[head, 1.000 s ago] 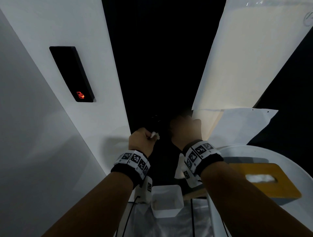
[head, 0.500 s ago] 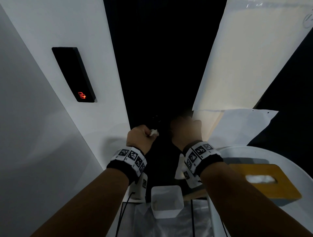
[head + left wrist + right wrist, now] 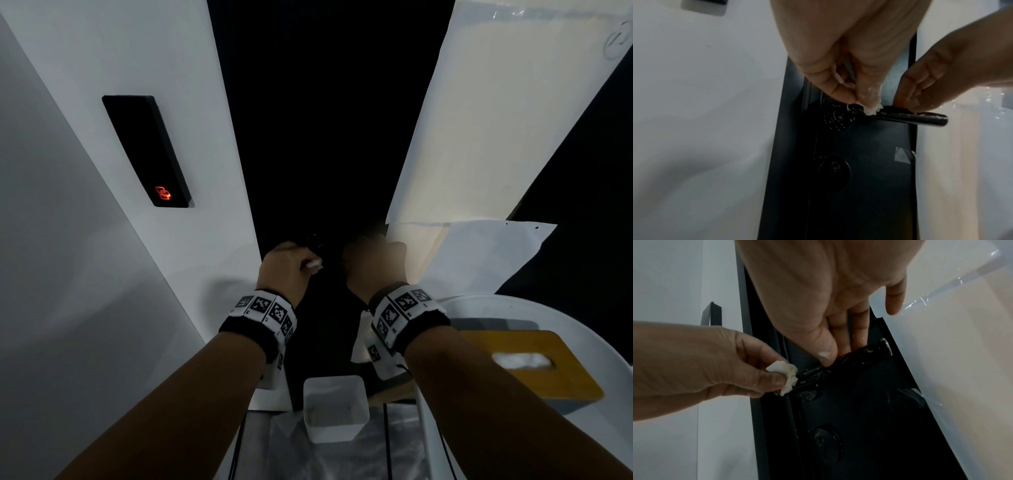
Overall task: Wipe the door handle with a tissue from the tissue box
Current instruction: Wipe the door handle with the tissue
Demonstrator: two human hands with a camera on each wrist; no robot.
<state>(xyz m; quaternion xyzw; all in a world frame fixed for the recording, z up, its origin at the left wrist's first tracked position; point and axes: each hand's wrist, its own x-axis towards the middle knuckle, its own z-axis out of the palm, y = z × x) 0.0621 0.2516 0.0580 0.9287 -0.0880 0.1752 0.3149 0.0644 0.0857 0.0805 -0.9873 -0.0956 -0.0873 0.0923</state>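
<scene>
The black lever door handle (image 3: 916, 118) (image 3: 859, 352) sticks out from the dark door, speckled with white bits. My left hand (image 3: 291, 263) (image 3: 838, 65) pinches a crumpled white tissue (image 3: 314, 264) (image 3: 872, 110) (image 3: 785, 374) and holds it against the handle close to its round pivot. My right hand (image 3: 373, 260) (image 3: 828, 296) grips the lever further out, thumb in front and fingers behind it. The tissue box (image 3: 534, 363), with a yellow-brown top and a tissue poking out, sits at the lower right.
A black card reader (image 3: 147, 150) with a red light hangs on the white wall to the left. The round white table (image 3: 582, 315) holds the box. A small white container (image 3: 335, 407) stands below my wrists. A round lock (image 3: 834, 168) sits under the handle.
My left hand with the tissue has crept slightly upward at the handle's base. The right hand keeps its hold in the same place.
</scene>
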